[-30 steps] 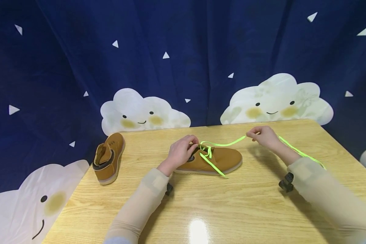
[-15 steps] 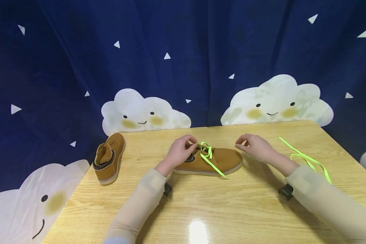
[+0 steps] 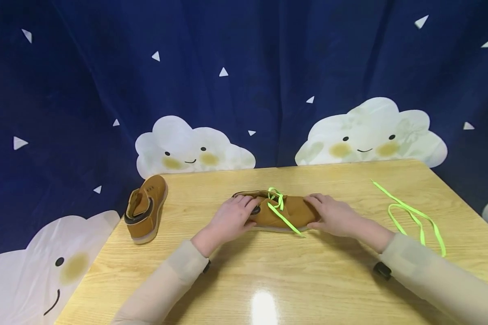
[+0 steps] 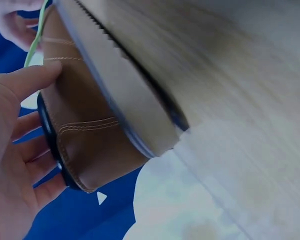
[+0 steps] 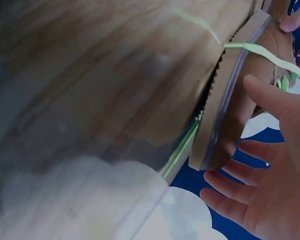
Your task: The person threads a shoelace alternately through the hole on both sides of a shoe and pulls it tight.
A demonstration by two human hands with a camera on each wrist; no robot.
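A tan leather shoe (image 3: 274,218) lies on its sole across the middle of the table, toe to the right. Bright green shoelace (image 3: 281,203) is threaded through its eyelets near the tongue, one end hanging down the near side. My left hand (image 3: 229,221) holds the heel end, thumb on the near side and fingers over the dark padded collar (image 4: 49,131). At the toe, my right hand (image 3: 334,217) grips the shoe with thumb on the near side and fingers over the top and front. The lace's long loose part (image 3: 412,210) lies on the table at right.
Another tan shoe (image 3: 146,210), with no lace seen in it, stands at the table's left edge, toe pointing away. The wooden table (image 3: 309,289) meets a dark blue curtain (image 3: 276,81) with clouds and triangles at the back.
My right hand has let go of the lace and moved left and down onto the toe. My left hand has shifted from the tongue edge to the heel side. The loose lace has settled on the table.
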